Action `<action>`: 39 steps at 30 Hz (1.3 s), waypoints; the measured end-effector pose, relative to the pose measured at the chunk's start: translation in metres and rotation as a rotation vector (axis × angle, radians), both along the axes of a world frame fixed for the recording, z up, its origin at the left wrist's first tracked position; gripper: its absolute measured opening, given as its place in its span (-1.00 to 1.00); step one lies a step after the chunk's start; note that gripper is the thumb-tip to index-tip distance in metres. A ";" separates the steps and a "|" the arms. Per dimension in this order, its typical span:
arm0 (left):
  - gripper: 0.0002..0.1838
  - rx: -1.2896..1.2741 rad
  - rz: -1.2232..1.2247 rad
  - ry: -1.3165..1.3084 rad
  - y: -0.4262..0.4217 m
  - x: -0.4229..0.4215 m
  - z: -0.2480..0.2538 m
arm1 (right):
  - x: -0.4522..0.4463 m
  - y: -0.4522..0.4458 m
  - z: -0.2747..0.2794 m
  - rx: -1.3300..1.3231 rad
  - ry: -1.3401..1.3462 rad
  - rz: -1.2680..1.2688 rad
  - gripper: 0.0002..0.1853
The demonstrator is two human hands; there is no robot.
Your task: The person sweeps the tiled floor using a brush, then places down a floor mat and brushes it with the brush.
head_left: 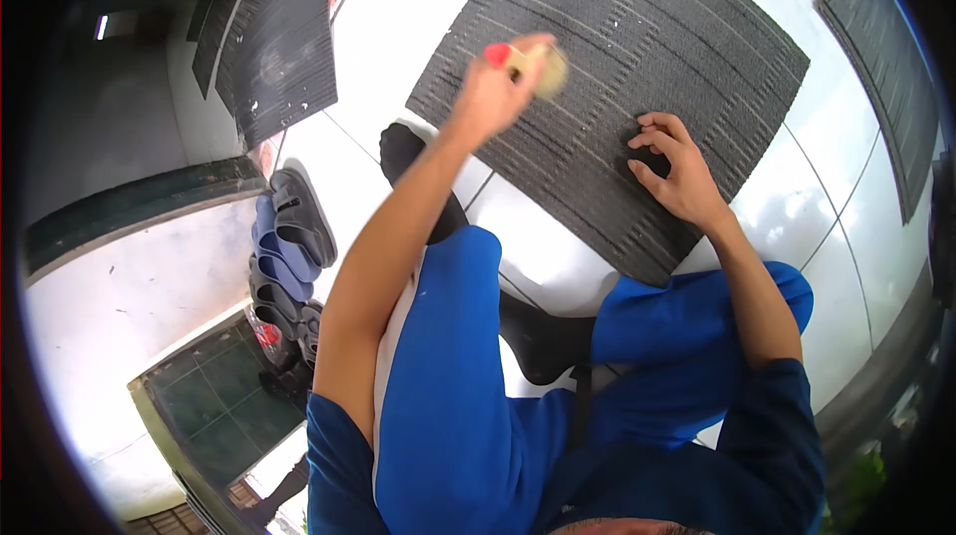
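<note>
My left hand (490, 97) is closed around a pale yellow, rounded object (551, 72) with a red end (497, 55). Motion blur hides its exact kind. It is over the left part of a dark grey ribbed carpet mat (617, 27), which lies on the white tiles. Near the mat's right side is my right hand (687, 177), its fingers bent and apart with nothing between them. Whether its fingertips touch the mat I cannot tell.
My legs in blue trousers (438, 366) are folded in front of me, with dark socks (543, 341). Slippers (284, 246) line the left side by a low wall. More grey mats lie at upper left (284, 47) and far right (886, 77).
</note>
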State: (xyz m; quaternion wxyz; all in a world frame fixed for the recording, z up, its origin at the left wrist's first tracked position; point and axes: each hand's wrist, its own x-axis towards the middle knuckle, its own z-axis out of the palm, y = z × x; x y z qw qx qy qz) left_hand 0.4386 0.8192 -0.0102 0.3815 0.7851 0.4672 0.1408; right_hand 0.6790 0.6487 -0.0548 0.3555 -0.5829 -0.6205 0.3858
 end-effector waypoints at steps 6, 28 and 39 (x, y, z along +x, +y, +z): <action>-0.60 0.438 0.299 0.346 0.084 -0.106 -0.015 | 0.002 0.001 0.003 -0.018 0.003 0.005 -0.72; -0.58 0.087 -0.070 0.032 0.016 -0.024 -0.013 | -0.003 0.003 0.000 0.016 -0.041 -0.014 -0.74; -0.65 0.477 0.197 0.168 0.086 -0.074 0.008 | 0.003 -0.001 0.001 0.030 0.011 0.013 -0.73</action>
